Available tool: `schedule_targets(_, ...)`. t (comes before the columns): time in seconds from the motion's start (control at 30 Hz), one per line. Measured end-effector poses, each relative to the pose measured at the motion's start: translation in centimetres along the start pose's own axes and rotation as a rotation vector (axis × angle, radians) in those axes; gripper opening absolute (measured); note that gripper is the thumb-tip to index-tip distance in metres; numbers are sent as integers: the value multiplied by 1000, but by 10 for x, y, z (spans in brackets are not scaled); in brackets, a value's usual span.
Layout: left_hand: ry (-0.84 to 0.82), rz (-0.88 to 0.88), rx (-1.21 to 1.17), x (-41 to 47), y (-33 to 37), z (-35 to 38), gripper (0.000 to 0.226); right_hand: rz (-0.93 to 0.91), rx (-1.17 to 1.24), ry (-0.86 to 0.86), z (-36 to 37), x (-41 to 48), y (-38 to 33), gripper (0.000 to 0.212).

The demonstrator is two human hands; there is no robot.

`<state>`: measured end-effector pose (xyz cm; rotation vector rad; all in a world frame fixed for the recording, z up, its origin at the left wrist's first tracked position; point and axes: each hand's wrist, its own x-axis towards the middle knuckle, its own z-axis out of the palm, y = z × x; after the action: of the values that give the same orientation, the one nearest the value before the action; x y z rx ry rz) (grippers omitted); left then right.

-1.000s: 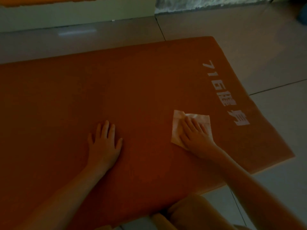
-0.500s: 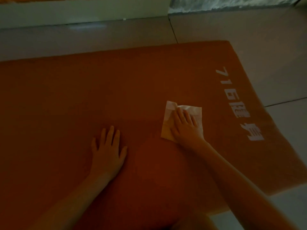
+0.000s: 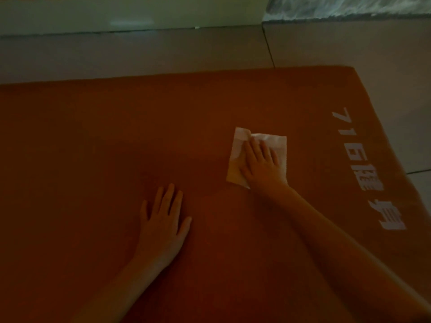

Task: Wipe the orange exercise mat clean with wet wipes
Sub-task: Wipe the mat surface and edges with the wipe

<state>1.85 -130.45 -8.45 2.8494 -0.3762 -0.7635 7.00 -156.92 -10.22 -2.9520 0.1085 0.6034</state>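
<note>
I see one orange exercise mat (image 3: 93, 159) lying flat on a grey tiled floor (image 3: 163, 54). A pale wall base (image 3: 116, 15) runs beyond the mat's far edge. White lettering (image 3: 363, 164) marks the mat's right end. One wet wipe (image 3: 278, 145) lies on the mat's right half. Right grip (image 3: 261, 164): fingers straight, pressing the wipe flat. Left grip (image 3: 163, 224): wide, palm down on the mat's middle, apart from the wipe.
</note>
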Motion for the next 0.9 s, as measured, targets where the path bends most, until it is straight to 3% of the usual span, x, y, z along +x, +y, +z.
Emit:
schedule_targets(0.07, 12, -3, 29, 18, -4, -10, 80, 10, 56, -23, 1, 4, -24, 66)
schedule_targets(0.27, 35, -57, 48, 78, -20, -46, 71, -347, -105, -54, 1, -4, -10, 72)
schedule_targets(0.53, 69, -38, 15, 94, -26, -54, 78, -93, -2, -5, -22, 72, -26, 66)
schedule_targets(0.73, 53, -20, 12, 113, -29, -70, 94, -495, -196, -74, -20, 55, 0, 73)
schedule_targets(0.8, 49, -17, 32, 113, -28, -73, 96, -442, -186, -62, -31, 73, 7, 74)
schedule_targets(0.9, 47, -23, 76, 115, -22, -77, 97, -218, -86, -32, -45, 112, -5, 69)
